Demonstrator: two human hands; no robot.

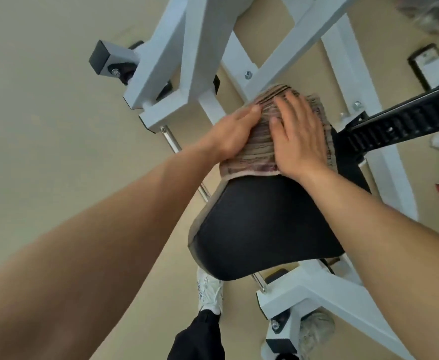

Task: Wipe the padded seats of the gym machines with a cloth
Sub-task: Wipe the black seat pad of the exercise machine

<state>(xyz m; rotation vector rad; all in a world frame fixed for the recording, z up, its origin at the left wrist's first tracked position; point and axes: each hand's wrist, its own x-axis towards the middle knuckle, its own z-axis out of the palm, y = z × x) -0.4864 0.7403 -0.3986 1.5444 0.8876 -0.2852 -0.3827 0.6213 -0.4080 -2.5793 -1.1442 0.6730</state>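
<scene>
My left hand (235, 133) and right hand (300, 141), fingers (290, 106) straight, press a striped brownish cloth (261, 145) onto the far end of the black padded seat (262, 224).

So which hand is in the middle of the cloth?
The right hand, spread flat across the cloth; the left hand only presses its left edge.

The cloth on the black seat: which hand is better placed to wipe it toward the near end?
Right. The right hand lies flat over the middle of the cloth, above the seat; the left hand presses only its left edge.
</scene>
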